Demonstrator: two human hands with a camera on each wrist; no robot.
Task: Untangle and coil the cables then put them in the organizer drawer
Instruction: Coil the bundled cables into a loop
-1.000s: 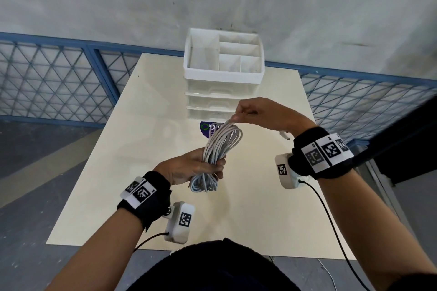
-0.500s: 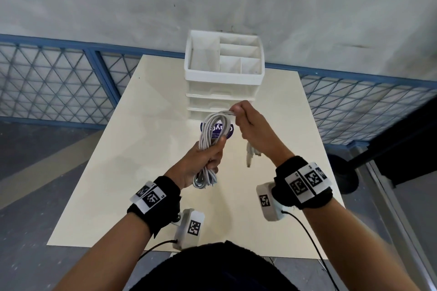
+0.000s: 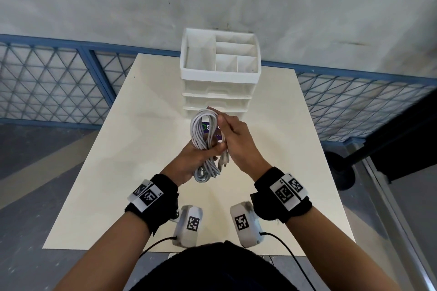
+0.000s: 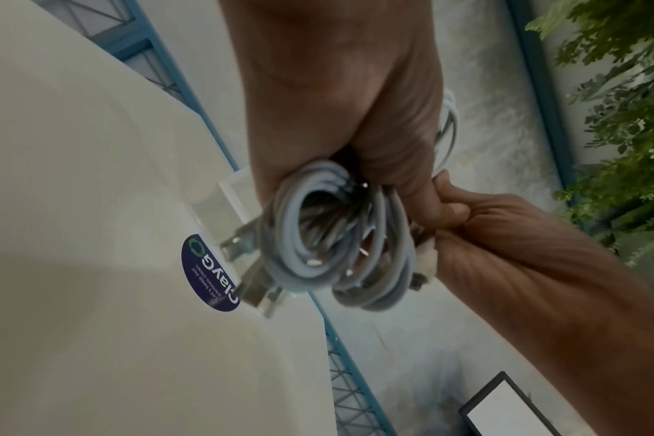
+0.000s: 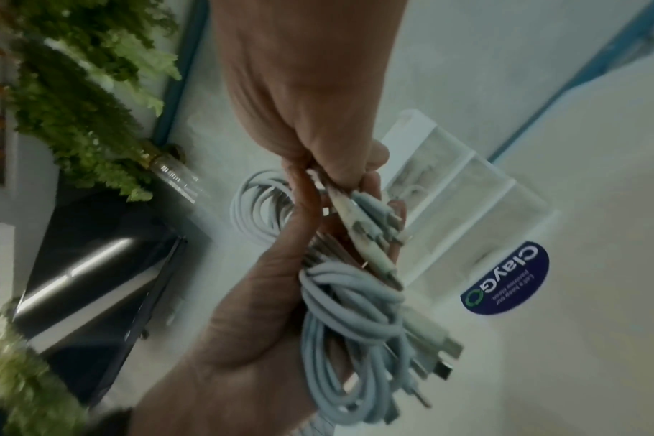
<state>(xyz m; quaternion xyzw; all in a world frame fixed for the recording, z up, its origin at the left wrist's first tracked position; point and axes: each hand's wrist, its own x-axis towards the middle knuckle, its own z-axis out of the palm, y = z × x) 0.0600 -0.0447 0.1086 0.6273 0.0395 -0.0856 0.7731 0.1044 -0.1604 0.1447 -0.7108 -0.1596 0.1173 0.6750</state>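
Observation:
A coil of white cables (image 3: 204, 134) is held upright above the table, in front of the white organizer (image 3: 220, 71). My left hand (image 3: 198, 156) grips the coil (image 4: 318, 236) round its middle, fingers curled about the strands. My right hand (image 3: 233, 134) is pressed against the coil's right side and pinches the loose plug ends (image 5: 359, 212) against it. Several connectors (image 5: 441, 351) hang from the bottom of the bundle (image 5: 348, 324). The organizer's drawers (image 3: 216, 91) look closed; its top tray is divided into compartments.
A round dark-blue sticker (image 5: 504, 280) lies on the cream table (image 3: 118, 172) just before the organizer. A blue mesh fence (image 3: 47, 82) runs behind the table. A dark stand (image 3: 340, 170) is off the right edge, with green plants (image 5: 75, 103) beyond.
My right hand has come down from the top of the coil to its right side, bringing the dangling plug ends in against the bundle. My left hand has kept its grip and lifted slightly toward the organizer.

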